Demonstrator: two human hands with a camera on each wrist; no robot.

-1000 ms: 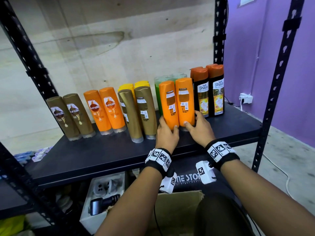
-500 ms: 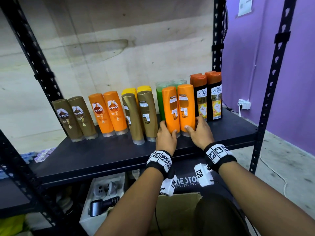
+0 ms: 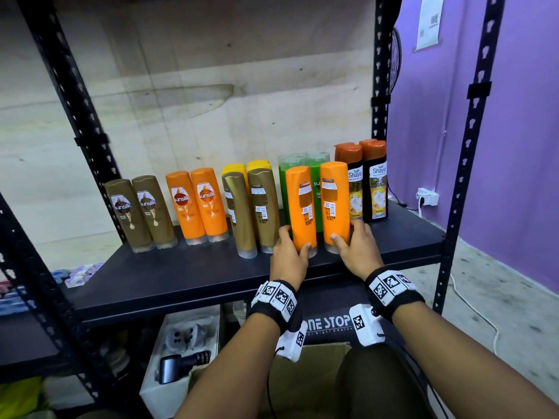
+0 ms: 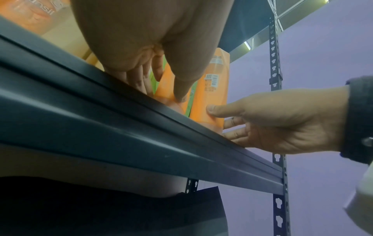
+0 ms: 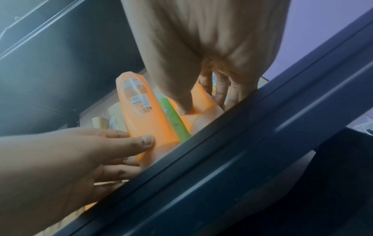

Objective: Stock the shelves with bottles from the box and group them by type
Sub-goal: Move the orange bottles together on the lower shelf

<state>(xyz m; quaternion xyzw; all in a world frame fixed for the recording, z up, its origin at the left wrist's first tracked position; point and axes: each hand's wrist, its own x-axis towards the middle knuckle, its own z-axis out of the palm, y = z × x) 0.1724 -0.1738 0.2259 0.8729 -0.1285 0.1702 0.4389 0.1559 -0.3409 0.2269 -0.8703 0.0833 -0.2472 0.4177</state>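
Left hand: wrapped round the foot of the left orange bottle; thumb across the front face near the cap, the other fingers curled behind on the left side, as the right wrist view shows
Right hand: wrapped round the foot of the right orange bottle; thumb pressed on the front just above the cap, fingers round the right side and back
Both held bottles: upright on their caps, back labels and barcodes facing out, a narrow gap between them, standing near the front edge of the shelf towards its right end
Green bottles: directly behind the held pair, green showing through the gap
Black Shayla bottles: two with orange caps, at the right end by the rear upright, just beside the right-hand bottle
Gold bottles: two, back labels out, just left of the left hand, with yellow bottles behind them
Orange sunsilk bottles: two, front labels out, further left
Brown sunsilk bottles: two, nearest the left end
Cardboard box: open, below the shelf's front edge, between the forearms
White carton: on a lower level at the left, holding a hair dryer
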